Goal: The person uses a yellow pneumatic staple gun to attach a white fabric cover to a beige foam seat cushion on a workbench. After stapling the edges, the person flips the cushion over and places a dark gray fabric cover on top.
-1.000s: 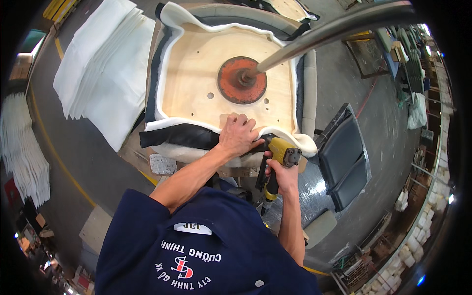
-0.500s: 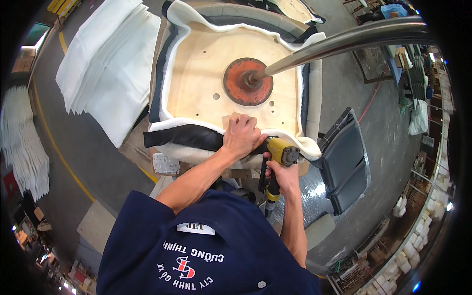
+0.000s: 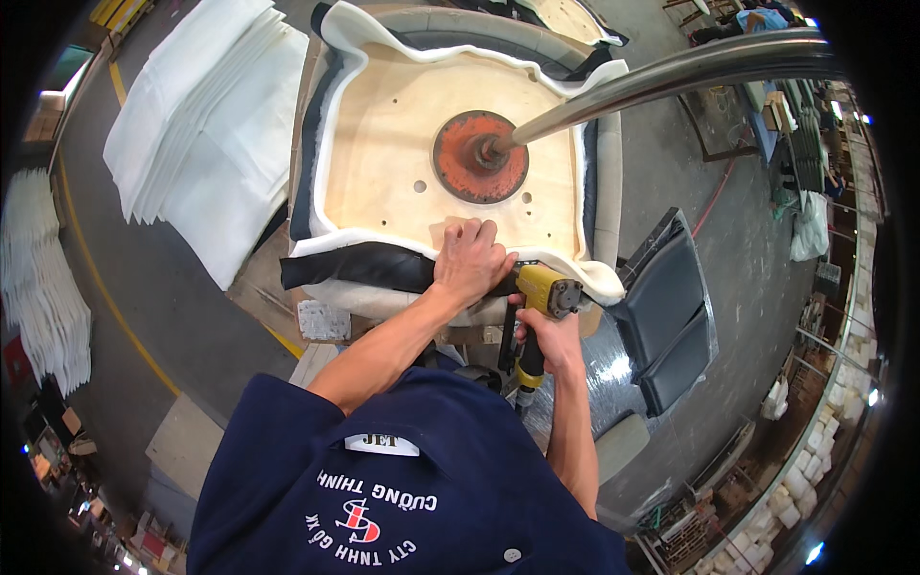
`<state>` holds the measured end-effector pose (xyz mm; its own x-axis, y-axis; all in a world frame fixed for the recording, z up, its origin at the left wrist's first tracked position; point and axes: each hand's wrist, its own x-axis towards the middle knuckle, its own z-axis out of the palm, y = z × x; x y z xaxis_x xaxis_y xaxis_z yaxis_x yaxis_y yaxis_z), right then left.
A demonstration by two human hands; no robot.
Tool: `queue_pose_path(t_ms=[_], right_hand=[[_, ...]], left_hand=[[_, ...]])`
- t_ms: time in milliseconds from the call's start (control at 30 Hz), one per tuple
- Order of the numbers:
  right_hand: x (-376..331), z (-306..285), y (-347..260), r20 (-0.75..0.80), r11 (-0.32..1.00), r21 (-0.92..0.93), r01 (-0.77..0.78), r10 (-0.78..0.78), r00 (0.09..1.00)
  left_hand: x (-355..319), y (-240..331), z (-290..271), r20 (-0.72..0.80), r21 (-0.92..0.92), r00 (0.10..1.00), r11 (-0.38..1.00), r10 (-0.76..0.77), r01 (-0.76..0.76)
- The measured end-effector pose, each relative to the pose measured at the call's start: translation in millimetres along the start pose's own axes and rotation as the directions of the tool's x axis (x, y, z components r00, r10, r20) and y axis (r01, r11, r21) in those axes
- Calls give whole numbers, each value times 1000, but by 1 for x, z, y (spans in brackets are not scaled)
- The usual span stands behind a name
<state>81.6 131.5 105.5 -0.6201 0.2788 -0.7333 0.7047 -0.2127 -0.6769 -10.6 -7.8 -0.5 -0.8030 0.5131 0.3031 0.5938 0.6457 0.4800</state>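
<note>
A pale plywood seat panel (image 3: 383, 153) lies underside up, with white padding (image 3: 331, 172) curling around its rim and a black cover (image 3: 369, 268) outside that. At the panel's near edge my left hand (image 3: 471, 261) is closed on the cover and padding, knuckles over the wood. My right hand (image 3: 554, 335) grips the handle of a yellow-and-black pneumatic staple gun (image 3: 544, 290). The gun's nose points at the near edge, just right of my left hand; its tip is partly hidden. A round red disc (image 3: 452, 158) on a metal pole (image 3: 661, 84) rests on the panel.
The panel sits in a grey padded ring (image 3: 606, 177). White sheets are stacked (image 3: 206, 115) at the left, with another stack (image 3: 43, 278) farther out. Black padded cushions (image 3: 666, 297) in plastic lie at the right. A pale block (image 3: 324, 320) sits near my left forearm.
The staple gun and my right hand have shifted very slightly left. My left hand keeps its grip at the near edge; the whole view has moved a little.
</note>
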Motion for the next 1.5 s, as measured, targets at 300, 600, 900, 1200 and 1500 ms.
queue_pose_path(t_ms=[300, 600, 900, 1200, 1500], right_hand=[[7, 0, -14, 8, 996, -88, -35, 36, 999], [-24, -15, 40, -113, 987, 113, 117, -104, 988], [-19, 0, 24, -6, 990, 92, 110, -110, 994], [1, 22, -9, -32, 990, -137, 46, -51, 998], [-5, 20, -8, 39, 999, 19, 31, -31, 999]], left_hand=[[3, 4, 0, 37, 2, 999, 1000, 3, -3], [-15, -19, -71, 447, 9, 890, 995, 89, -104], [-14, -19, -26, 64, 7, 984, 985, 169, -170], [-11, -17, -18, 46, -11, 997, 998, 60, -59], [-13, -13, -18, -19, 2, 1000, 1000, -13, 13]])
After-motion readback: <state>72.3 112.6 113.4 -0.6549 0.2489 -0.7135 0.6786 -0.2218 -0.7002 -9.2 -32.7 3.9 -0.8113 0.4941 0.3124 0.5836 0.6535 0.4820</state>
